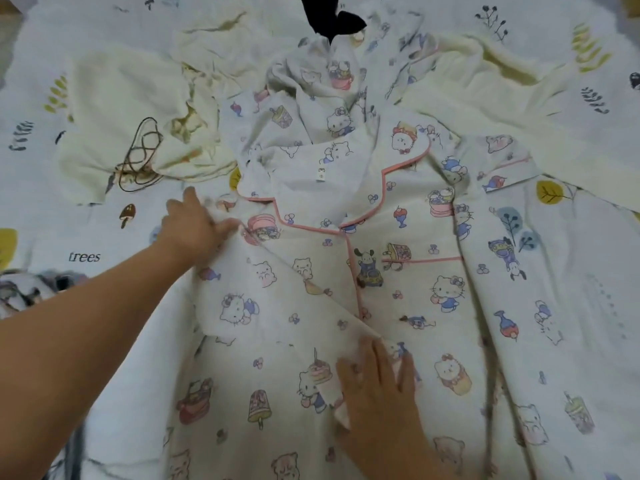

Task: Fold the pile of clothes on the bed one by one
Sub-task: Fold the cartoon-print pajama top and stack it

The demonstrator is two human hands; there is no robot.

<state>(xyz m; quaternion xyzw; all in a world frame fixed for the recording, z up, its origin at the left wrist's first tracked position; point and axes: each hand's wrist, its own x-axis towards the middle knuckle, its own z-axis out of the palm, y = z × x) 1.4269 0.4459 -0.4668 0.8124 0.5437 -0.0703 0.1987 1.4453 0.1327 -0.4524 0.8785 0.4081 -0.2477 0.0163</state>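
A white pyjama top (398,271) with cartoon prints and pink piping lies front-up across the bed, collar toward the far side. Its left sleeve is folded diagonally over the chest. My left hand (194,226) lies flat on the top's left shoulder, fingers straight. My right hand (377,386) presses flat on the folded sleeve's end near the front placket. Matching printed pyjama bottoms (322,95) lie bunched just beyond the collar.
A cream garment (131,109) with a brown cord (142,154) lies at the far left, another cream piece (485,95) at the far right. A black item (329,15) sits at the top. The bedsheet (83,237) has leaf prints; a grey patterned cloth (31,289) sits at the left edge.
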